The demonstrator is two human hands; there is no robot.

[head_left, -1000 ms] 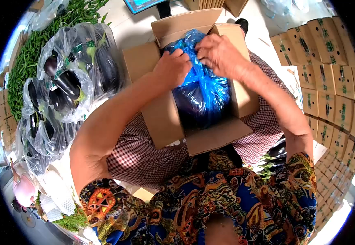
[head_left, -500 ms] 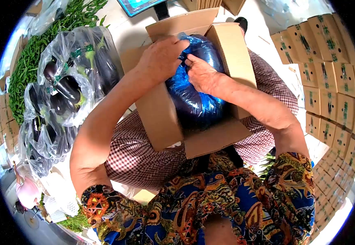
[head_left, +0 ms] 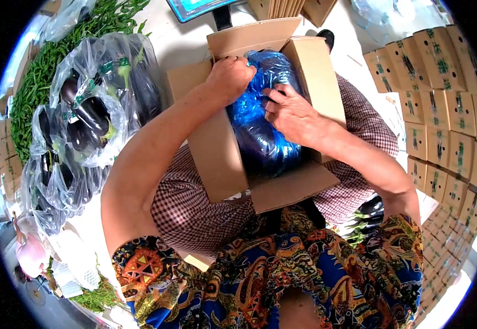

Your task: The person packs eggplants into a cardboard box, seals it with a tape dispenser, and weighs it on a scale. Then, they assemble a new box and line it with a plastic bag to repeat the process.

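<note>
The blue bag [head_left: 260, 143] lay inside the open cardboard box [head_left: 318, 82]. Its long axis ran from far to near, and one full, rounded end pointed to the near side. The left hand [head_left: 231, 78] was closed like a fist, holding the bag at its far left part. The right hand [head_left: 290, 113] touched the bag from the right, with fingers bent and a little apart; whether they pinched it, I could not tell. Eggplants [head_left: 91, 112] in clear plastic lay to the left of the box.
</note>
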